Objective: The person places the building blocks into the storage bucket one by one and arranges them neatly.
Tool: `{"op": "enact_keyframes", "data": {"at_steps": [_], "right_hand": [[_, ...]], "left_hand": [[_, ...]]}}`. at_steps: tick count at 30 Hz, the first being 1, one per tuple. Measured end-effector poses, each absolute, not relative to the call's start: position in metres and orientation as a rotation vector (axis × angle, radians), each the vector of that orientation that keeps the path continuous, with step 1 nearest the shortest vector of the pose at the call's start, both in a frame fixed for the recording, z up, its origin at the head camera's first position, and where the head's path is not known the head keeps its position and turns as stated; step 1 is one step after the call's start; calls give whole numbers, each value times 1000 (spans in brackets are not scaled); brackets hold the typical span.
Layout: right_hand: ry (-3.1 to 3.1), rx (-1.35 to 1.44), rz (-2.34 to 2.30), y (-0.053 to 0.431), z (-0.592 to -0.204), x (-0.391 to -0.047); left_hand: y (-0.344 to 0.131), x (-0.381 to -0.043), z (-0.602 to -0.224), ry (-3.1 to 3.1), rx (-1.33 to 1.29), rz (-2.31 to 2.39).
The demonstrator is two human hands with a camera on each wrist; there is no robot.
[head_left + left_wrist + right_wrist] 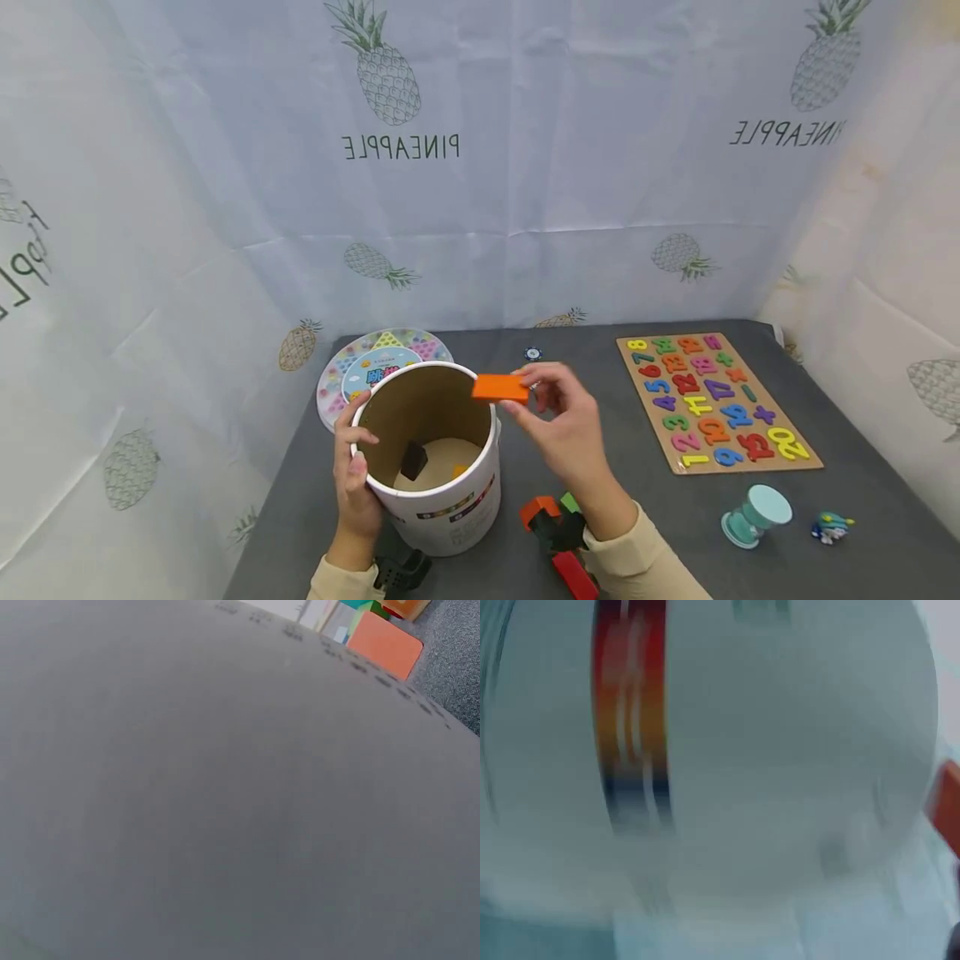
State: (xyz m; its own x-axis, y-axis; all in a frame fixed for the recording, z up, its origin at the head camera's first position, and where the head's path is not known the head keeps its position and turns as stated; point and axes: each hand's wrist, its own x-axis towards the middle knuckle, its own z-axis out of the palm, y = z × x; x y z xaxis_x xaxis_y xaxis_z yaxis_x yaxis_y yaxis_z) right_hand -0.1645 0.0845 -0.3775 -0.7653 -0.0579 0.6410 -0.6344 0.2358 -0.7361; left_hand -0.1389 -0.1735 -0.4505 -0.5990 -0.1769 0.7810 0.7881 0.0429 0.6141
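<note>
Flat orange block [497, 387], held near open white bucket [476, 500]

The left hand [356, 487] grips the white bucket's [450, 531] rim at nine o'clock; the right hand [566, 417] pinches an orange block [498, 387] near two. A dark block [413, 460] lies inside. The number puzzle board [716, 410] sits toward three, a round game board [382, 357] toward eleven.

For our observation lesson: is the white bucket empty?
Not empty: the head view shows a dark block and a yellow-orange piece inside the bucket.
</note>
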Motion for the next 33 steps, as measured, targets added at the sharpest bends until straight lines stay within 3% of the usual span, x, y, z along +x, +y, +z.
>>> {"op": "enact_keyframes", "data": {"at_steps": [7,17,22,28,33], "right_hand": [[-2430,567,1614,49,-376,-159],[-2490,599,1545,59,-369,-159],[-2515,469,1547,95,-398,-156],[-3090,742,857,127,-453,-147],[-3202,699,761,129,-477,-138]], "left_hand": [[-173,-138,-452,-1605,-630,-1669],[-174,-138,-451,-1593,-619,-1673],[-174,-135,-453,-1571,-615,-1687],[-175,-135,-451,-1546,-614,-1702],[-171,-139,-448,-1532,-642,-1706]]}}
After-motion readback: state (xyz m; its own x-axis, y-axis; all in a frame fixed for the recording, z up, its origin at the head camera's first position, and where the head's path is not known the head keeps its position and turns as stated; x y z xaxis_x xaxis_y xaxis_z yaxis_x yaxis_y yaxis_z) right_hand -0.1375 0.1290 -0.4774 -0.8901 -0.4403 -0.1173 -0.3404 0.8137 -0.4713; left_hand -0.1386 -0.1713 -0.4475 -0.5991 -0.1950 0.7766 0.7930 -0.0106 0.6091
